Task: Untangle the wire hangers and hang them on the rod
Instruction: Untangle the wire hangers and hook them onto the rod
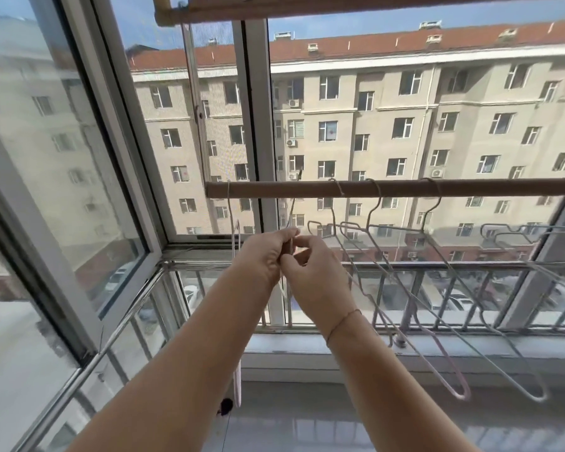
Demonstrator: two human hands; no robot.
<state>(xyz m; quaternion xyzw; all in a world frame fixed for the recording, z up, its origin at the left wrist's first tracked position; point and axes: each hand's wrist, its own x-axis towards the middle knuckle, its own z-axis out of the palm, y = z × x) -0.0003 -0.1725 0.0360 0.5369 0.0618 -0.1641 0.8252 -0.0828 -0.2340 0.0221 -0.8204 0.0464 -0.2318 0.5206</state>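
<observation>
A brown wooden rod runs across the window at mid height. Three wire hangers hang from it by their hooks on the right, their frames swinging toward me. One more hanger hangs edge-on near the rod's left end. Just below the rod, my left hand and my right hand meet and pinch the thin neck of another wire hanger. Its hook reaches up to the rod. The rest of that hanger is hidden behind my hands.
A second wooden bar crosses the top of the view. An open window sash angles inward at the left. A white sill and metal railing lie below the hangers. A building stands outside.
</observation>
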